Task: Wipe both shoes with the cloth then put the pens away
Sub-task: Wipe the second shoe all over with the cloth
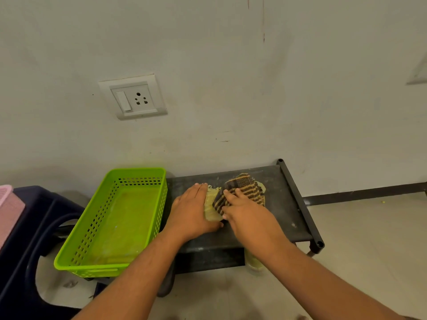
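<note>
A pale yellow shoe (pixel 210 204) lies on a low black rack (pixel 282 204), mostly covered by a brown and tan striped cloth (pixel 248 187). My left hand (pixel 191 213) lies against the shoe's left side with straight fingers, its thumb at the near end. My right hand (pixel 247 215) grips the cloth, fingers bent over it and pressing it onto the top of the shoe. A second pale shoe (pixel 254 262) stands on the floor under the rack's front edge, half hidden by my right forearm. No pens are in view.
A lime green perforated basket (pixel 111 227) sits just left of the rack, holding nothing visible. A dark blue plastic stool (pixel 27 227) and a pink basket (pixel 9 204) are at the far left. The wall with a socket (pixel 132 97) rises behind. Tiled floor (pixel 369 239) lies to the right.
</note>
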